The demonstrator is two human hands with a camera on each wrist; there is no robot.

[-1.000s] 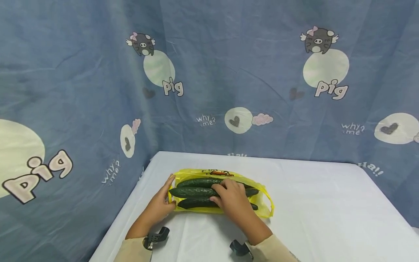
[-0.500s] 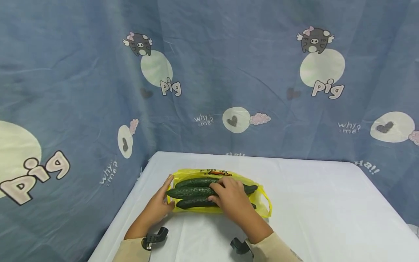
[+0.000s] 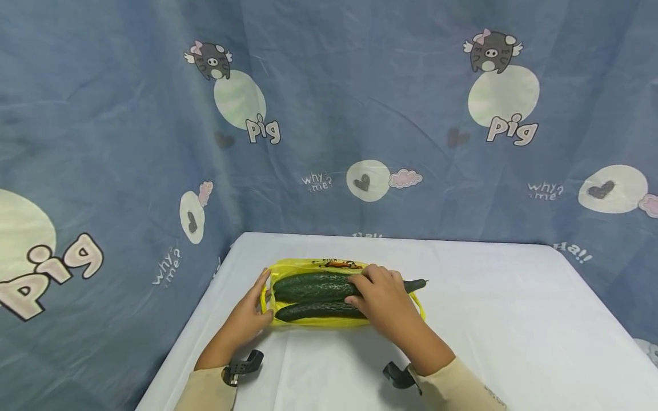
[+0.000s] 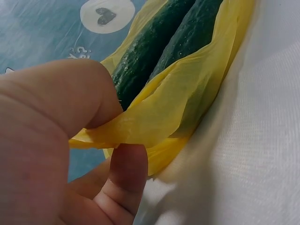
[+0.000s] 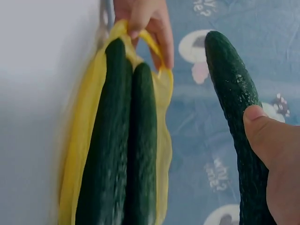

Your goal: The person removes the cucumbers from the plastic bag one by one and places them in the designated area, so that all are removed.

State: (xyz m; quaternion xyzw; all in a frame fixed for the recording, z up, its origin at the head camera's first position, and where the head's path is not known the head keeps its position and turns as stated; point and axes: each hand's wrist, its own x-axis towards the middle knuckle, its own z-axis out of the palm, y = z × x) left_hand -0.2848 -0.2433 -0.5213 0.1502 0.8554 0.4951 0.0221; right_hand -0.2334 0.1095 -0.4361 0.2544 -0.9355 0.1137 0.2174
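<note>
My right hand (image 3: 385, 299) grips a dark green cucumber (image 5: 232, 79) around its middle, with the thumb lying along it. In the right wrist view this cucumber is apart from the others, above a yellow plastic bag (image 3: 288, 264). Two more cucumbers lie side by side inside the bag, a nearer one (image 5: 107, 140) and another (image 5: 144, 136). My left hand (image 3: 244, 319) pinches the bag's left end; in the left wrist view the yellow film passes between thumb and finger. Part of the bag and its right handle are hidden behind my right hand.
The bag lies on a table with a white cloth (image 3: 514, 319). A blue curtain (image 3: 308, 103) with pig prints hangs behind the table and along its left side. Each wrist wears a small black camera mount, such as the left one (image 3: 247, 363).
My right hand has lifted one cucumber up from the others and moved it to the right; its tip now sticks out past the hand. My left hand stays at the bag's left end.
</note>
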